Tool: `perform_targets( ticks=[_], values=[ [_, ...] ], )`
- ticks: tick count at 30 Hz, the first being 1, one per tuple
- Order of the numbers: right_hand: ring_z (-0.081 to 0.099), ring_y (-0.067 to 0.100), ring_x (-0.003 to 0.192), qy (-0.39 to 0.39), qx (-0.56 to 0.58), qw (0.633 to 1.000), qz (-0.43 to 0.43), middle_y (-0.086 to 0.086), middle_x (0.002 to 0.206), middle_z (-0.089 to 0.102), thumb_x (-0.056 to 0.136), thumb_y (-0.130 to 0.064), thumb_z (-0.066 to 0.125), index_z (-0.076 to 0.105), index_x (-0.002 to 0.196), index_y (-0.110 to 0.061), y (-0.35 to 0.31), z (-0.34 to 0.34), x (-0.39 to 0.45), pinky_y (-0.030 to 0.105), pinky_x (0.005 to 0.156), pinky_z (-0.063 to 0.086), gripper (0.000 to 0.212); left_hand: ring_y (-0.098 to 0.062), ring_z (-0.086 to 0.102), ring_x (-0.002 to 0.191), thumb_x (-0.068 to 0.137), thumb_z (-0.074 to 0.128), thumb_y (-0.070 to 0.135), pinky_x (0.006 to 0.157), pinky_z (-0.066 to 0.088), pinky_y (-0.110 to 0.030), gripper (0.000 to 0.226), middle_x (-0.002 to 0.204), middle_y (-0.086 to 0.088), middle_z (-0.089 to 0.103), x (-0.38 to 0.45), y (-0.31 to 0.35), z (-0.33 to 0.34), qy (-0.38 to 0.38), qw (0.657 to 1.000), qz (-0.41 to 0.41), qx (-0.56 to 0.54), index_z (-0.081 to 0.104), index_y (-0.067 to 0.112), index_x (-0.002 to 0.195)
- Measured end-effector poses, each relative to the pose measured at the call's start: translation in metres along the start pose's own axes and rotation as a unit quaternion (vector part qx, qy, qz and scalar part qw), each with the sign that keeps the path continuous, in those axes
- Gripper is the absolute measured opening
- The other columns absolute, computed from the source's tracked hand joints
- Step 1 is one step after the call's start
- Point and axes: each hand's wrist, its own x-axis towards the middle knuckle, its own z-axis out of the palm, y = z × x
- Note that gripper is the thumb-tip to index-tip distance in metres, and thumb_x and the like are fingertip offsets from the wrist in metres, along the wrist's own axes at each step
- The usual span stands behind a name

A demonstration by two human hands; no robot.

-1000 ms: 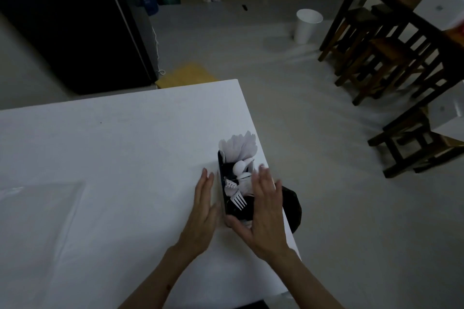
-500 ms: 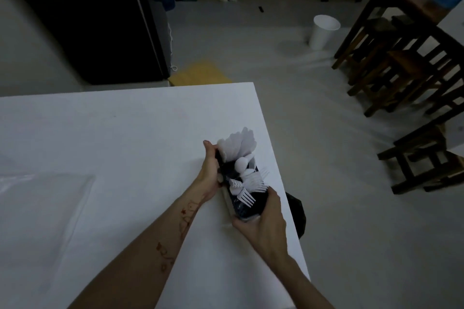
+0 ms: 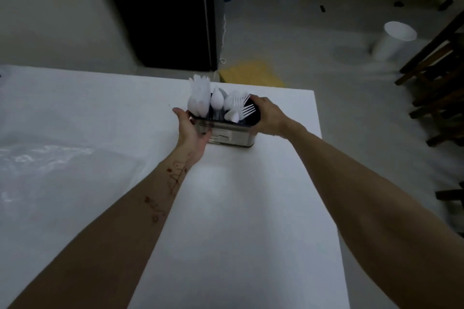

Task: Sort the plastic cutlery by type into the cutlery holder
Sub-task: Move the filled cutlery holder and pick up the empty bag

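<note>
A metal cutlery holder (image 3: 229, 134) with a dark inside stands on the white table (image 3: 226, 208), near its far right corner. White plastic cutlery stands upright in it: knives (image 3: 199, 96) at the left, spoons (image 3: 217, 100) in the middle, forks (image 3: 241, 108) at the right. My left hand (image 3: 192, 130) grips the holder's left end. My right hand (image 3: 270, 116) grips its right end. Both arms are stretched out over the table.
A clear plastic sheet (image 3: 50, 163) lies on the table's left side. The table's right edge drops to the floor. A white bin (image 3: 394, 40) and dark wooden chairs (image 3: 439, 83) stand at the right. A black cabinet (image 3: 163, 7) stands behind the table.
Both hands closed on the holder's ends, then moved it away from me toward the table's far edge and turned it so its long side faces me.
</note>
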Motion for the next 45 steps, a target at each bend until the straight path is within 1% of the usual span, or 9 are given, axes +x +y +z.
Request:
perform_targets(
  ticks=[9, 15, 20, 24, 26, 29, 33, 38, 45],
  values=[
    [0.033, 0.032, 0.139, 0.021, 0.055, 0.998, 0.037, 0.011, 0.152, 0.033, 0.067, -0.022, 0.081, 0.025, 0.152, -0.018, 0.01, 0.024, 0.009, 0.046, 0.114, 0.036, 0.102, -0.023, 0.053, 0.118, 0.097, 0.012, 0.059, 0.108, 0.04, -0.043, 0.063, 0.123, 0.001, 0.057, 0.002, -0.003, -0.008, -0.011, 0.999, -0.023, 0.04, 0.047, 0.021, 0.131],
    [0.048, 0.035, 0.125, 0.292, 0.225, 0.897, 0.246, 0.018, 0.138, 0.046, 0.082, 0.004, 0.059, 0.036, 0.142, -0.005, -0.046, 0.103, -0.065, 0.036, 0.105, 0.038, 0.064, -0.015, 0.014, 0.147, 0.096, 0.015, 0.059, 0.119, 0.007, -0.032, 0.067, 0.159, 0.005, 0.015, -0.021, -0.015, -0.077, 0.02, 0.958, 0.038, 0.285, 0.016, 0.022, 0.152],
    [0.063, 0.023, 0.089, 0.001, 0.237, 0.96, 0.152, 0.006, 0.098, 0.066, 0.092, -0.009, 0.056, 0.056, 0.119, -0.009, -0.135, 0.211, -0.113, 0.03, 0.077, 0.05, 0.027, -0.031, 0.01, 0.147, 0.102, 0.036, 0.025, 0.115, 0.015, -0.033, 0.044, 0.152, -0.018, 0.031, -0.044, 0.003, -0.228, 0.158, 0.836, 0.225, 0.475, 0.04, 0.002, 0.139],
    [0.062, 0.029, 0.108, -0.065, 0.258, 0.939, 0.216, 0.013, 0.115, 0.065, 0.095, -0.031, 0.059, 0.047, 0.131, -0.006, -0.223, 0.287, -0.108, 0.035, 0.093, 0.05, 0.045, -0.047, 0.007, 0.144, 0.097, 0.047, 0.015, 0.114, 0.006, -0.056, 0.045, 0.15, -0.027, 0.029, -0.043, 0.037, -0.348, 0.255, 0.635, 0.235, 0.69, 0.042, -0.002, 0.138],
    [0.054, 0.032, 0.123, -0.064, 0.322, 0.894, 0.304, 0.018, 0.136, 0.053, 0.093, -0.041, 0.061, 0.034, 0.142, 0.0, -0.262, 0.319, -0.102, 0.036, 0.102, 0.046, 0.069, -0.049, 0.014, 0.142, 0.097, 0.046, 0.024, 0.112, 0.008, -0.06, 0.047, 0.149, -0.027, 0.033, -0.047, 0.053, -0.385, 0.225, 0.583, 0.187, 0.758, 0.044, 0.001, 0.138],
    [0.055, 0.034, 0.12, -0.028, 0.377, 0.851, 0.364, 0.019, 0.129, 0.056, 0.091, -0.032, 0.065, 0.04, 0.136, 0.003, -0.293, 0.35, -0.095, 0.04, 0.102, 0.047, 0.063, -0.04, 0.027, 0.141, 0.1, 0.029, 0.036, 0.115, 0.023, -0.051, 0.055, 0.152, -0.019, 0.031, -0.049, 0.062, -0.42, 0.087, 0.629, 0.073, 0.769, 0.03, 0.007, 0.147],
    [0.063, 0.035, 0.094, 0.049, 0.291, 0.897, 0.33, 0.016, 0.098, 0.063, 0.084, -0.029, 0.056, 0.058, 0.094, -0.005, -0.285, 0.346, -0.091, 0.046, 0.083, 0.055, 0.026, -0.034, 0.054, 0.115, 0.095, 0.026, 0.038, 0.093, 0.049, -0.044, 0.054, 0.127, -0.013, 0.061, -0.058, 0.078, -0.433, -0.016, 0.561, 0.214, 0.799, 0.056, 0.009, 0.13],
    [0.062, 0.038, 0.095, 0.12, 0.07, 0.954, 0.266, 0.017, 0.102, 0.064, 0.093, -0.013, 0.05, 0.051, 0.116, -0.015, -0.24, 0.285, -0.109, 0.037, 0.075, 0.046, 0.023, -0.038, 0.007, 0.147, 0.095, 0.029, 0.052, 0.116, 0.005, -0.058, 0.061, 0.159, -0.009, 0.018, -0.035, 0.109, -0.408, 0.02, 0.41, 0.307, 0.858, 0.022, 0.028, 0.15],
    [0.065, 0.031, 0.081, 0.165, 0.065, 0.969, 0.169, 0.007, 0.083, 0.068, 0.09, -0.024, 0.053, 0.059, 0.123, -0.015, -0.268, 0.253, -0.103, 0.04, 0.075, 0.055, 0.034, -0.043, -0.01, 0.144, 0.084, 0.002, 0.074, 0.113, -0.002, -0.057, 0.077, 0.16, -0.009, 0.009, -0.004, 0.062, -0.441, -0.057, 0.485, 0.157, 0.858, 0.018, 0.036, 0.149]
  ],
)
